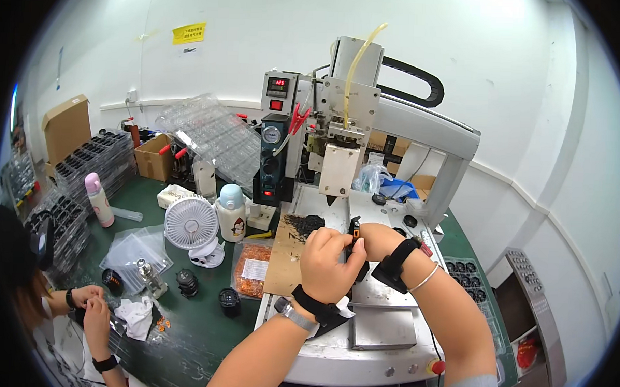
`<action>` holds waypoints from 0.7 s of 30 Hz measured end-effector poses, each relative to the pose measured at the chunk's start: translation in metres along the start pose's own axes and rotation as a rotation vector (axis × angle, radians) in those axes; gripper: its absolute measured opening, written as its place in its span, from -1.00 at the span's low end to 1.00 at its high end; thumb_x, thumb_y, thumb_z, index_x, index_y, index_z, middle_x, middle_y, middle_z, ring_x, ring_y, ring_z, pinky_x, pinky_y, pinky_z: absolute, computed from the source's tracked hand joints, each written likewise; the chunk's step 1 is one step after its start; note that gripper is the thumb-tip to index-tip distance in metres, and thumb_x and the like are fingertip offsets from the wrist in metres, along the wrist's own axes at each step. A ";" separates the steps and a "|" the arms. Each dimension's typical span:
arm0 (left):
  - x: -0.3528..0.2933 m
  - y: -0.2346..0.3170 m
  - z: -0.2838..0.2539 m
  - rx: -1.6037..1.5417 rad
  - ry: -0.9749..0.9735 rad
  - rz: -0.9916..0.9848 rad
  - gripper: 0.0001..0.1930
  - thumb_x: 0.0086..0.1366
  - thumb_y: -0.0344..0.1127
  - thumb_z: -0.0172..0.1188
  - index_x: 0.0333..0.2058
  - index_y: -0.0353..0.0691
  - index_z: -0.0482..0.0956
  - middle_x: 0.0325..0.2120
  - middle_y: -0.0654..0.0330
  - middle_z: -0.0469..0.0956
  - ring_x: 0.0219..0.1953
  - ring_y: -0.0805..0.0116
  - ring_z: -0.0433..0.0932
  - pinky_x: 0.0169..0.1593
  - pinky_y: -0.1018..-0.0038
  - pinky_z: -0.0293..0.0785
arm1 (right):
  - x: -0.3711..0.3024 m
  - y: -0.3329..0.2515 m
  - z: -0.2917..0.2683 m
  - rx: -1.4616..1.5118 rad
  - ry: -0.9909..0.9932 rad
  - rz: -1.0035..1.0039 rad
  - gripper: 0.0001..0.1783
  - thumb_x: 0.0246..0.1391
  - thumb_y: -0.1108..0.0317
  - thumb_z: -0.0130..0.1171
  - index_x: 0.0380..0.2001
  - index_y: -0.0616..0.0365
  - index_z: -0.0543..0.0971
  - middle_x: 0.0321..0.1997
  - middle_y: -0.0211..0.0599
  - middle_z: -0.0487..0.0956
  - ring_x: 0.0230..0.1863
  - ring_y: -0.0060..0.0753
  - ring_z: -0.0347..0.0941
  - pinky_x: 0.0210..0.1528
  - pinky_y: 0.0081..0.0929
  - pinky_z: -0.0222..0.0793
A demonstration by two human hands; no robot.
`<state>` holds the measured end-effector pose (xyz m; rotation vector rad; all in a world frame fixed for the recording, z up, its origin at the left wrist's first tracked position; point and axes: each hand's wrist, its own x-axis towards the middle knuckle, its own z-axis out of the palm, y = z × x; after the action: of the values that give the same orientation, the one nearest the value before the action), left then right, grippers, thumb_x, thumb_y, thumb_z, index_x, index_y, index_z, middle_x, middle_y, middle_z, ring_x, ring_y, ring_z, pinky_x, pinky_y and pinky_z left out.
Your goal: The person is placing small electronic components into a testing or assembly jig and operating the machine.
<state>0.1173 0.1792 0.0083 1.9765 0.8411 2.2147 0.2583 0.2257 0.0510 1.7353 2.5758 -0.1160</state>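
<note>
My left hand (329, 262) is closed, its thumb and curled fingers on a small black piece with an orange mark (354, 230). My right hand (378, 242) meets it from the right; its fingers are hidden, so its grip does not show. Both hands are just below the pointed tip (331, 200) of a bench machine (341, 169), over its metal bed. Beside my left hand, a heap of black scraps (305, 225) lies on a brown board (283, 267). Both wrists wear black straps.
Left of the board are a bag of orange bits (253, 270), a black cylindrical part (229, 302), a white fan (191, 223) and a bottle (231, 214). Another person's hands (93, 307) work at the far left. Trays of black parts (467, 281) stand on the right.
</note>
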 end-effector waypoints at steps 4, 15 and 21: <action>-0.001 -0.003 -0.003 0.016 -0.007 -0.020 -0.87 -0.04 -0.41 0.23 -0.57 -0.30 0.47 -0.59 0.16 0.37 -0.52 0.26 0.37 -0.45 0.44 0.29 | -0.017 -0.038 0.001 -0.175 0.099 0.268 -0.51 -0.17 0.15 0.08 -0.13 0.17 0.40 -0.17 0.00 0.46 -0.19 0.03 0.44 -0.23 -0.14 0.37; -0.004 -0.006 -0.005 -0.038 -0.012 -0.106 -0.89 0.02 -0.41 0.16 -0.57 -0.28 0.44 -0.57 0.14 0.35 -0.49 0.19 0.35 -0.41 0.36 0.29 | -0.057 -0.020 -0.031 0.029 0.838 -0.005 -0.55 -0.04 0.24 0.10 -0.08 0.24 0.36 -0.03 0.10 0.25 0.06 0.05 0.14 0.13 -0.22 0.08; 0.002 -0.005 -0.003 -0.160 0.033 -0.212 -0.86 0.13 -0.41 0.02 -0.56 -0.29 0.32 -0.61 0.19 0.25 -0.50 0.31 0.24 -0.37 0.43 0.18 | -0.184 -0.011 -0.089 0.295 0.763 -0.019 -0.63 0.01 0.19 0.10 -0.19 0.24 0.43 -0.21 -0.21 0.40 -0.17 -0.34 0.34 -0.12 -0.43 0.29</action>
<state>0.1122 0.1832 0.0083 1.6996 0.8078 2.1267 0.3184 0.0587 0.1534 2.1916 3.2235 0.2276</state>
